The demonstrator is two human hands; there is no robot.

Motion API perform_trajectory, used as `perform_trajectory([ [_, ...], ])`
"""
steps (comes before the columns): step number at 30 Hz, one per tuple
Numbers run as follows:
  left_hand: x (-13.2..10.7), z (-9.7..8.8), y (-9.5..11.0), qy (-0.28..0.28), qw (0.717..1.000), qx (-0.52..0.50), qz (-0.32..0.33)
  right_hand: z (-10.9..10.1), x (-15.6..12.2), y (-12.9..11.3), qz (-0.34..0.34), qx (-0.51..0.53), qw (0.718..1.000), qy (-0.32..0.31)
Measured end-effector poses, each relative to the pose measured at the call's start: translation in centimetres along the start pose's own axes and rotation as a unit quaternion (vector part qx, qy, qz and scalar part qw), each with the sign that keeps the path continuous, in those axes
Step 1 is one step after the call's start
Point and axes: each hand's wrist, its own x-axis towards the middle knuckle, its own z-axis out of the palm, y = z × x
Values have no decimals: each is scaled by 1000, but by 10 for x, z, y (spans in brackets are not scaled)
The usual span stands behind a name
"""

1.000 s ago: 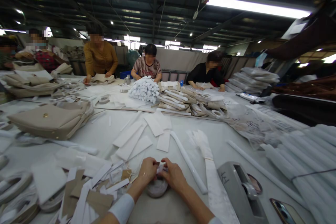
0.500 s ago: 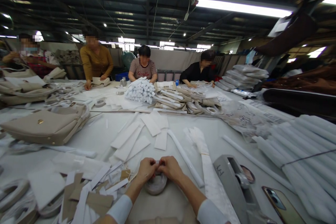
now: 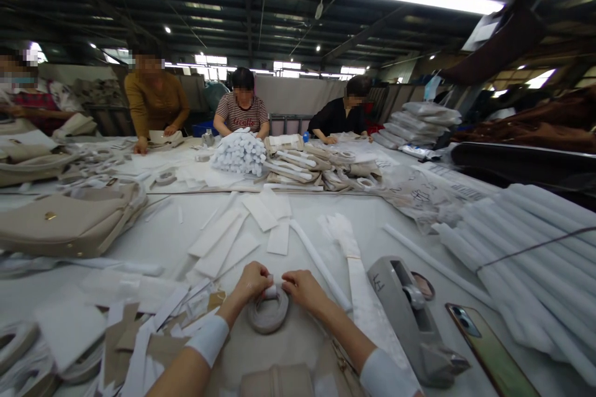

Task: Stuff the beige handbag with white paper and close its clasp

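A grey-beige coiled strap [image 3: 268,317] lies on a beige bag piece in front of me, with a white wrap around its upper part. My left hand [image 3: 252,283] is closed on the coil's top, its fingers pinching at the white wrap. Just right of the coil, my right hand [image 3: 303,290] is apart from it, thumb and fingertips slightly parted and pointing left; I see nothing between them. Below the coil lies more of the beige bag [image 3: 277,379], partly cut off by the frame edge.
A grey tape dispenser [image 3: 407,316] and a phone [image 3: 488,347] lie to the right, near bundled white foam rods [image 3: 535,267]. Paper and card scraps [image 3: 149,329] cover the left. A beige handbag [image 3: 69,220] lies beyond them. Several co-workers stand across the table.
My hands were together at the coil's top; now my right hand has come away to the right, and the white wrap shows. The view has shifted slightly right and down.
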Motion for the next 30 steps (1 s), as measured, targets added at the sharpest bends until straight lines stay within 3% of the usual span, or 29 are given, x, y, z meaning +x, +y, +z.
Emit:
perform_trajectory([
  [7,6,-15,-9,5,998,21,60,18,-6,1,18,-40,999,-5],
  [13,11,-3,-17,40,998,9,54,22,-11,-6,65,-46,997,27],
  [18,14,6,-22,55,997,-18,53,31,-4,-15,59,1,997,42],
  [21,13,2,-26,24,995,-49,82,36,0,-16,65,20,997,42],
  [26,13,-10,-31,-74,985,-100,116,38,-1,-15,73,42,995,54],
  [30,17,-9,-31,-77,987,-96,106,41,-4,-14,88,37,993,70],
])
